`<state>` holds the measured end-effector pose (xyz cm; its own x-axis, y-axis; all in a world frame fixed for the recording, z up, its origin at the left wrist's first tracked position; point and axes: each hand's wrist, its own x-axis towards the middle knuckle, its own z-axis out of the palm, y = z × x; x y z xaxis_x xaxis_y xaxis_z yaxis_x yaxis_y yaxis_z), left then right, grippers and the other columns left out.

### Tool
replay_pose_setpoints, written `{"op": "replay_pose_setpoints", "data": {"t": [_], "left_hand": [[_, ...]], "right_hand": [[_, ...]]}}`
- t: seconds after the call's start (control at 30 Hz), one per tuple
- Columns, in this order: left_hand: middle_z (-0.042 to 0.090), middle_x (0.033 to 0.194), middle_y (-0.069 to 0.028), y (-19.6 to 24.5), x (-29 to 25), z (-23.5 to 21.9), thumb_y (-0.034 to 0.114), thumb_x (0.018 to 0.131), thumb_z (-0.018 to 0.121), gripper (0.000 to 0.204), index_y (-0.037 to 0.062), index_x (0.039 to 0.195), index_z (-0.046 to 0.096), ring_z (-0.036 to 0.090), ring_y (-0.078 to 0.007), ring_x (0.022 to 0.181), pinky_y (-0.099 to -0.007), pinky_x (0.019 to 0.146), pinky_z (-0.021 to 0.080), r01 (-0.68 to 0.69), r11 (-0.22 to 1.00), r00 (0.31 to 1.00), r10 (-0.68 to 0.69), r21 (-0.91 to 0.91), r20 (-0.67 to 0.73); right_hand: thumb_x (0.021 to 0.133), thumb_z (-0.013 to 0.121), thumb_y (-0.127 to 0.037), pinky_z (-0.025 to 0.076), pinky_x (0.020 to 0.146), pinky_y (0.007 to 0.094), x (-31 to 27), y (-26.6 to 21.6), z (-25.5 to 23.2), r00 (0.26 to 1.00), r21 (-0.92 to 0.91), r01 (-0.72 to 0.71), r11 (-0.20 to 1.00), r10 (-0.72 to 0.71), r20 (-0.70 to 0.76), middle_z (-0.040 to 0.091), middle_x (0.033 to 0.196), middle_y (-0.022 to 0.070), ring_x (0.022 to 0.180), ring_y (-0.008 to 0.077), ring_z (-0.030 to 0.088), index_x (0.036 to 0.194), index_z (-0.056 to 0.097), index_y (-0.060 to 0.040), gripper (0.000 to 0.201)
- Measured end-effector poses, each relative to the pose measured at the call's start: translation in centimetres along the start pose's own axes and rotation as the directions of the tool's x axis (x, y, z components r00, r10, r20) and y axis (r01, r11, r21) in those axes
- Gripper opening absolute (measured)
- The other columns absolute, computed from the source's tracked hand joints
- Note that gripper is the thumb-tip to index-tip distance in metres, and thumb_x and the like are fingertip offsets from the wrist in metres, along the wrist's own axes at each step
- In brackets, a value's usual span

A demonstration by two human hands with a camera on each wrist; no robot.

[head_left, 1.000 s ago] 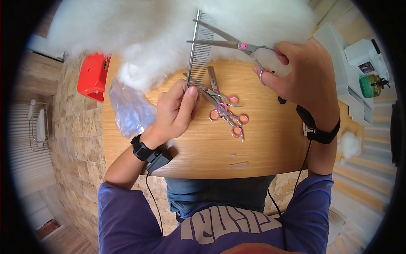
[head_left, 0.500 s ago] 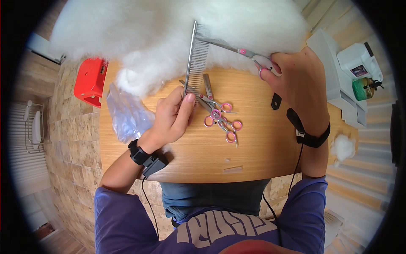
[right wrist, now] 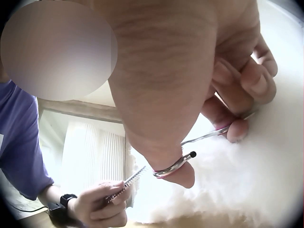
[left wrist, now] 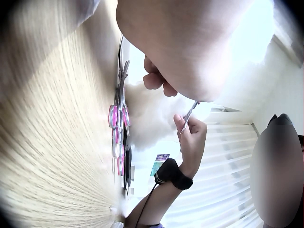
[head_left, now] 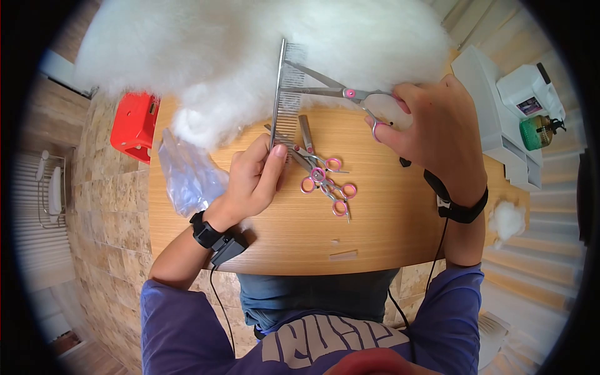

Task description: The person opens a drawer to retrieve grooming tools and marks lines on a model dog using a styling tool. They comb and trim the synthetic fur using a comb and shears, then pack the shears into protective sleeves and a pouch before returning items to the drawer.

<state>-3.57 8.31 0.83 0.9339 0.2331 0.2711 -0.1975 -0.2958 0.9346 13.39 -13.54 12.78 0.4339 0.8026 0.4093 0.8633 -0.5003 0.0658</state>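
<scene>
- Left hand is gripping comb near its lower end, thumb along it, above table
- Right hand is holding scissors, thumb passing through one ring; the two hands are keeping apart
- Scissors' open blades are crossing toward comb teeth, before white fluff; contact is remaining unclear
- Left fingers are hiding comb's end; head view is cutting off fluff's top

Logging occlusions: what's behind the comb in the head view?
Behind the comb: white fluff up top; lower down, table and blades of loose scissors. Whatever its spine and the left hand cover can't be seen.
</scene>
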Motion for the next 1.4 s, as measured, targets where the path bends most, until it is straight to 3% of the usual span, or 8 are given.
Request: {"op": "replay_pose_setpoints", "data": {"t": [0.2,0.33,0.5,0.73,0.93,1.03,1.17,1.4], "left_hand": [[0.054,0.057,-0.0002,0.1,0.0,0.0,0.015,0.109,0.050,0.024,0.0018,0.090,0.055,0.050,-0.0065,0.048,-0.0258,0.046,0.038,-0.017,1.000,1.000,0.017,0.020,-0.001],[0.053,0.057,-0.0002,0.0,0.0,0.1,0.015,0.109,0.050,0.024,0.0018,0.089,0.055,0.050,-0.0064,0.048,-0.0260,0.046,0.038,-0.002,1.000,1.000,0.002,0.009,-0.006],[0.053,0.057,-0.0002,-0.1,0.0,0.0,0.014,0.109,0.050,0.024,0.0017,0.089,0.055,0.050,-0.0063,0.048,-0.0260,0.046,0.038,-0.022,1.000,1.000,0.022,-0.001,-0.003],[0.054,0.058,-0.0004,-0.1,-0.1,-0.2,0.015,0.109,0.051,0.022,0.0024,0.091,0.056,0.050,-0.0063,0.049,-0.0261,0.046,0.038,-0.005,1.000,1.000,0.005,0.014,0.006],[0.054,0.063,0.0012,0.3,0.1,0.2,0.016,0.111,0.046,0.022,0.0021,0.095,0.053,0.049,-0.0042,0.051,-0.0223,0.046,0.035,-0.016,0.995,0.999,0.011,0.102,0.044],[0.056,0.060,-0.0029,-0.7,0.0,0.2,0.016,0.108,0.054,0.019,0.0018,0.096,0.058,0.054,-0.0090,0.052,-0.0276,0.050,0.042,-0.007,0.999,0.999,0.005,0.037,0.042],[0.057,0.059,-0.0032,-0.1,0.1,0.6,0.017,0.110,0.049,0.020,0.0006,0.101,0.055,0.054,-0.0098,0.051,-0.0270,0.049,0.041,-0.015,1.000,1.000,0.015,-0.004,0.013],[0.052,0.064,-0.0022,-1.1,-0.6,0.3,0.028,0.114,0.036,0.031,0.0011,0.106,0.048,0.044,-0.0073,0.045,-0.0228,0.042,0.035,-0.104,0.994,0.989,0.101,-0.021,-0.112]], "right_hand": [[0.076,0.082,-0.033,0.043,0.064,0.0392,-0.5,0.3,0.6,0.997,-0.174,-0.066,0.983,0.059,-0.045,0.061,0.060,0.0123,0.062,0.0307,0.052,0.068,0.071,-0.0054,0.031],[0.078,0.082,-0.032,0.043,0.063,0.0379,-0.7,-0.2,0.2,0.997,-0.173,-0.070,0.982,0.063,-0.045,0.060,0.059,0.0122,0.063,0.0299,0.051,0.066,0.070,-0.0050,0.032],[0.076,0.079,-0.025,0.044,0.074,0.0400,-0.4,-0.4,-0.6,0.987,-0.065,-0.055,0.996,0.064,0.144,0.063,0.063,0.0112,0.068,0.0331,0.053,0.069,0.067,-0.0035,0.026],[0.073,0.080,-0.025,0.044,0.079,0.0399,-0.6,-0.3,0.5,0.998,-0.059,-0.049,0.997,0.052,0.042,0.063,0.063,0.0119,0.070,0.0335,0.055,0.069,0.068,-0.0035,0.024],[0.074,0.080,-0.031,0.045,0.077,0.0382,-0.6,0.3,0.9,0.999,0.020,0.030,0.999,-0.031,0.042,0.064,0.064,0.0131,0.071,0.0317,0.059,0.068,0.073,-0.0034,0.029],[0.072,0.075,-0.030,0.043,0.077,0.0400,-0.7,0.3,0.9,0.945,0.209,0.237,0.949,-0.274,0.176,0.061,0.062,0.0110,0.071,0.0285,0.060,0.066,0.071,-0.0059,0.025],[0.072,0.075,-0.027,0.042,0.075,0.0388,-0.7,-0.1,1.2,0.931,0.265,0.319,0.910,-0.353,0.092,0.059,0.060,0.0097,0.069,0.0290,0.059,0.064,0.068,-0.0067,0.023],[0.072,0.079,-0.022,0.043,0.070,0.0412,-0.1,0.5,0.4,0.985,0.243,0.158,0.957,-0.134,-0.111,0.056,0.059,0.0087,0.064,0.0319,0.054,0.060,0.059,-0.0059,0.028]]}}
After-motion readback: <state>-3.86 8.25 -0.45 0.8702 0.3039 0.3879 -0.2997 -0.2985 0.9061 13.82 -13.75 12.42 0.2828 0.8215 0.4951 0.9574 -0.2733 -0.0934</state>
